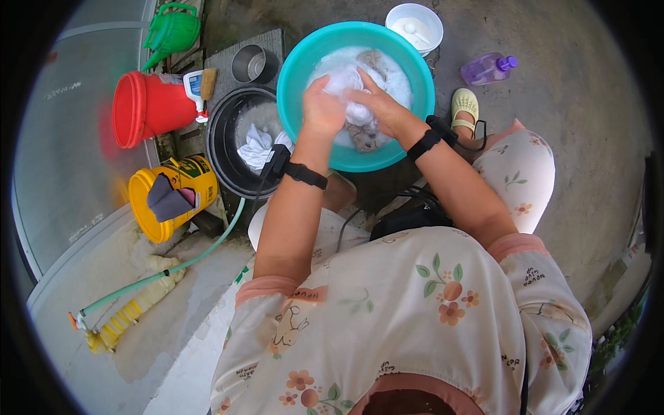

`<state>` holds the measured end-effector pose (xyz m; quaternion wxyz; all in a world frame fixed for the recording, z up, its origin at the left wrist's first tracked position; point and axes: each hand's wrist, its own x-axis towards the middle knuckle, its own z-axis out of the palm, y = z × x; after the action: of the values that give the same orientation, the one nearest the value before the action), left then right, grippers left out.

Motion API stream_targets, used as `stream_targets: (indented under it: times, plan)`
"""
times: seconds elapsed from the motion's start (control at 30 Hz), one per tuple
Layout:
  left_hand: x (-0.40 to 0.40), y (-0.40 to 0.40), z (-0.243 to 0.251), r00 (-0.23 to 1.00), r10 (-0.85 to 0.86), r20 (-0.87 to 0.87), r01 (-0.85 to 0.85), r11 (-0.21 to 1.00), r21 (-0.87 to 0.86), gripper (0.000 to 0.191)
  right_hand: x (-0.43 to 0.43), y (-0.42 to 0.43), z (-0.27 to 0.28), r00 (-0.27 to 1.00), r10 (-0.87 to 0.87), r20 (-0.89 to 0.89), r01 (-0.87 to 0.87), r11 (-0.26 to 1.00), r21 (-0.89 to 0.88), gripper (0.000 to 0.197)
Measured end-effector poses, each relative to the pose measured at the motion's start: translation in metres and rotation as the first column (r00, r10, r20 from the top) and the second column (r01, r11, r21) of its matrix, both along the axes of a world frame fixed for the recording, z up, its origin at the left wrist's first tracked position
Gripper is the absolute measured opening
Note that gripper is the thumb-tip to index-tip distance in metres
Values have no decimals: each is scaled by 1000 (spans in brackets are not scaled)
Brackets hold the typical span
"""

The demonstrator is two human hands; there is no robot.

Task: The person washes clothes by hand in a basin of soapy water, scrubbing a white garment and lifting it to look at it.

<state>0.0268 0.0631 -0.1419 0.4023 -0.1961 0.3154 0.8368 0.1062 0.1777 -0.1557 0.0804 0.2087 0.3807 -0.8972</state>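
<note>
A round teal plastic basin [290, 104] holds sudsy water, a bunched white cloth [346, 85] and patterned greyish cloth [364, 139]. Over the basin, my left hand [324, 104] grips the left side of the white cloth, slightly blurred. My right hand [383, 104] holds the cloth from the right, thumb and fingers around it. Part of the white cloth hangs down between both hands, above the patterned cloth. Left of the basin, a black tub [220, 171] contains water and another white cloth [257, 147].
A metal cup [249, 63], red bucket [155, 109], spray bottle [194, 91], brush [209, 83], yellow bucket [199, 181] and green watering can [176, 31] stand left. A white tub with a scoop [415, 28] and purple bottle [482, 70] are right. A green hose [207, 251] runs lower left.
</note>
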Motion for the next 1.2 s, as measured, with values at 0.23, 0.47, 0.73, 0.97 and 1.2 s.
stream_targets:
  times: [0.23,0.47,0.73,0.97,1.2]
  plan:
    - [4,-6,-26,995,-20,100,30,994,-105,46,10,-8,-17,974,105,-203,132,466,875,17]
    - [5,-20,-49,954,-218,-206,229,973,30,39,2,-51,29,914,145,-378,358,146,922,20]
    - [-1,-3,-17,974,-199,111,221,944,-245,49,3,-55,44,932,-78,-354,361,277,890,25]
    - [14,8,-45,981,-121,-154,17,836,-548,49,-18,-21,0,983,-163,-87,119,199,973,29]
    - [12,-2,-34,998,-58,28,62,979,-194,43,-14,-38,6,977,90,-193,197,-39,980,16]
